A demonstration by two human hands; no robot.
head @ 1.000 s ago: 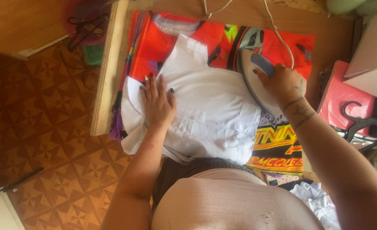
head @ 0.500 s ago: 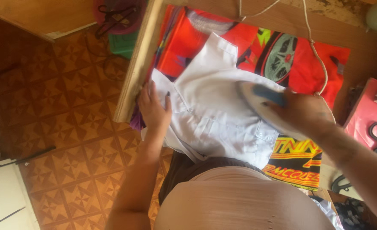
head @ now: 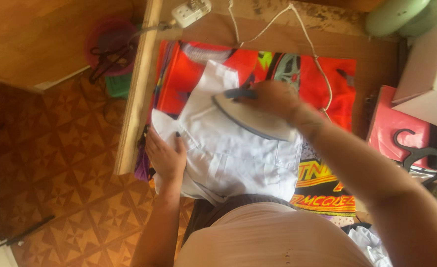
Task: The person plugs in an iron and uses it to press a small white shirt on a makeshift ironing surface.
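Ironing fills the middle of the view, on a white shirt spread over a bright red printed cloth that covers the wooden table; the shirt lies across the near left part of that cloth, its collar end pointing away from the person and its hem hanging over the table's near edge, against the person's body.

Right hand is clamped round the dark handle of an electric iron, fingers curled shut over it; the iron's soleplate rests flat on the upper middle of the shirt, its tip pointing toward the table's left edge; the hand and iron are somewhat blurred. A pale cord runs from near the right hand back across the cloth toward the far side of the table, where a white plug socket sits at the far left corner.

Left hand lies flat on the shirt's left edge, near the table's left rim, fingers stretched out and slightly spread, pressing the fabric down, closed on nothing.

To the right of the cloth, on the table, lie a red package with a black clothes hanger across it, and a pale cardboard box beyond; left of the table, on the patterned floor, stands a pink basket holding more hangers.
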